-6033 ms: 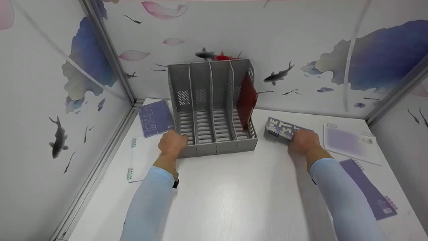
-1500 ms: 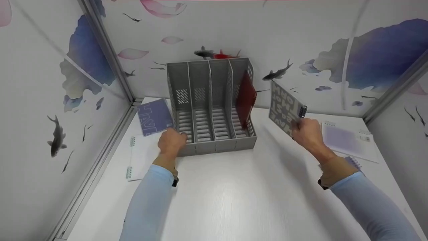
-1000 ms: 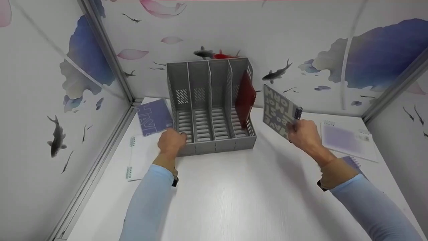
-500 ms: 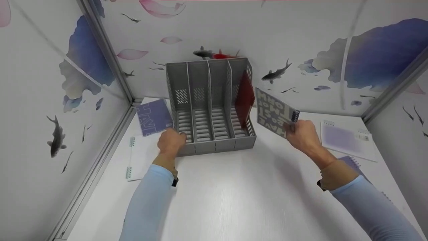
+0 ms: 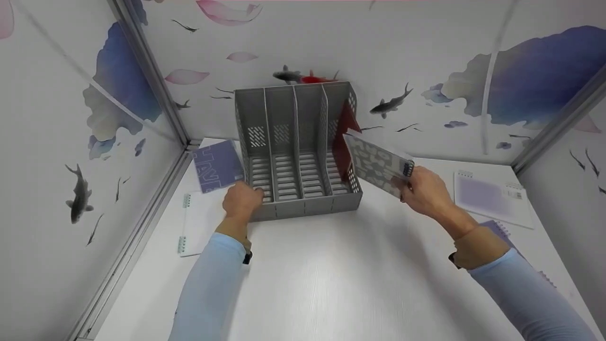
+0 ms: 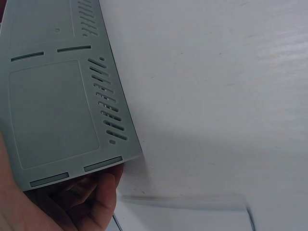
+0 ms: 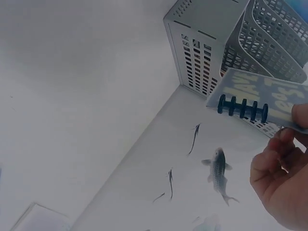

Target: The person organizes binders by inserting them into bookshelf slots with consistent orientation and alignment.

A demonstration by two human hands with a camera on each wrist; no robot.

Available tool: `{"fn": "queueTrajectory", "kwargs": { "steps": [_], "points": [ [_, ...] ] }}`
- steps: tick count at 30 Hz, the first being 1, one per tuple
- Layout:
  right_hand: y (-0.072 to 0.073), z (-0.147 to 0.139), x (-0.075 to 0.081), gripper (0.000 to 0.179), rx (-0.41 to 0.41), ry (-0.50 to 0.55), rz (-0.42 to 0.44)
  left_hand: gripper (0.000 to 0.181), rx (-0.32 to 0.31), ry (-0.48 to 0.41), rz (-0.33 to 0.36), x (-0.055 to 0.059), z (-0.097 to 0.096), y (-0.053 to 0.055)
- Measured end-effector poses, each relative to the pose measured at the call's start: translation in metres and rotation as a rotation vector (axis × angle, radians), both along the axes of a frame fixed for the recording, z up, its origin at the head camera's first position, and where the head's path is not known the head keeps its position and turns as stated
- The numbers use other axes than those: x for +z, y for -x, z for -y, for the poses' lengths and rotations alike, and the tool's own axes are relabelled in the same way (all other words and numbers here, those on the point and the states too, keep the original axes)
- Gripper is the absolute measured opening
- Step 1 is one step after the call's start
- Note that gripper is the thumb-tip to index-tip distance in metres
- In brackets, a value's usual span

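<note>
A grey file organizer [image 5: 305, 208] with several upright compartments stands against the back wall. My left hand [image 5: 241, 201] grips its front left corner; in the left wrist view, fingers [image 6: 103, 197] curl around the organizer's edge [image 6: 53, 115]. Between thumb and fingers, my right hand [image 5: 428, 189] pinches a small ring-bound notebook [image 5: 376, 163] with large pale letters. It is held tilted in the air, its far edge at the organizer's right side, overlapping a red notebook [image 5: 342, 147] in the rightmost compartment. Whether the two touch, I cannot tell. In the right wrist view the held notebook's dark rings [image 7: 243, 108] show.
Left of the organizer lie a purple notebook [image 5: 218, 166] and a white ring-bound notebook [image 5: 199, 222]. On the right are a white notebook with a purple patch [image 5: 490, 196] and a purple ring-bound one [image 5: 497, 232], partly under my right arm. Printed walls enclose the white table [image 5: 326, 279].
My right hand has lifted the small notebook from the table, turned it upright and carried it left to the organizer's right side. My left hand has stayed on the organizer's corner.
</note>
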State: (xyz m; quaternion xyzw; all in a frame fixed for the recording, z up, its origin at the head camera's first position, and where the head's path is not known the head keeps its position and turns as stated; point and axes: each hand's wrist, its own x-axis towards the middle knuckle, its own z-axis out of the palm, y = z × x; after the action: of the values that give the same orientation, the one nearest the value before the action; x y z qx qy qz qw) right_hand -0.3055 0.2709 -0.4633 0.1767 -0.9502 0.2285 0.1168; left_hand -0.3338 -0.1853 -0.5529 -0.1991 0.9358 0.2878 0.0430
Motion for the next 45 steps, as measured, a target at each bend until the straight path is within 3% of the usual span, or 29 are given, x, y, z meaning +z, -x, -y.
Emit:
{"fn": "queueTrajectory", "kwargs": {
  "steps": [3, 6, 11, 25, 30, 31, 37, 38, 45],
  "points": [
    [0.000, 0.001, 0.001, 0.029, -0.004, -0.080, -0.009, 0.043, 0.003, -0.005, -0.001, -0.001, 0.001, 0.000],
    [0.001, 0.002, 0.003, 0.032, 0.002, -0.082, 0.041, 0.043, 0.006, -0.012, 0.002, -0.001, 0.001, 0.001],
    [0.003, 0.006, 0.005, 0.037, 0.033, -0.012, 0.138, 0.045, 0.003, -0.019, 0.014, 0.000, 0.002, 0.002],
    [0.004, 0.025, 0.009, 0.038, 0.104, 0.184, 0.207, 0.041, -0.007, -0.002, -0.020, -0.003, 0.001, 0.000],
    [0.005, 0.032, 0.010, 0.038, 0.104, 0.251, 0.275, 0.043, -0.002, -0.012, -0.016, -0.001, 0.001, 0.001],
    [0.005, 0.033, 0.010, 0.038, 0.105, 0.264, 0.288, 0.045, -0.008, -0.018, -0.027, -0.014, 0.007, 0.008],
    [0.008, 0.043, 0.009, 0.040, 0.113, 0.310, 0.305, 0.044, -0.003, -0.015, -0.026, -0.015, 0.007, 0.009],
    [0.009, 0.045, 0.009, 0.040, 0.112, 0.313, 0.300, 0.042, 0.004, -0.008, -0.014, -0.003, 0.002, 0.001],
    [0.015, 0.056, 0.004, 0.038, 0.061, 0.354, 0.303, 0.042, -0.008, 0.005, 0.002, -0.002, 0.002, 0.003]
  ]
}}
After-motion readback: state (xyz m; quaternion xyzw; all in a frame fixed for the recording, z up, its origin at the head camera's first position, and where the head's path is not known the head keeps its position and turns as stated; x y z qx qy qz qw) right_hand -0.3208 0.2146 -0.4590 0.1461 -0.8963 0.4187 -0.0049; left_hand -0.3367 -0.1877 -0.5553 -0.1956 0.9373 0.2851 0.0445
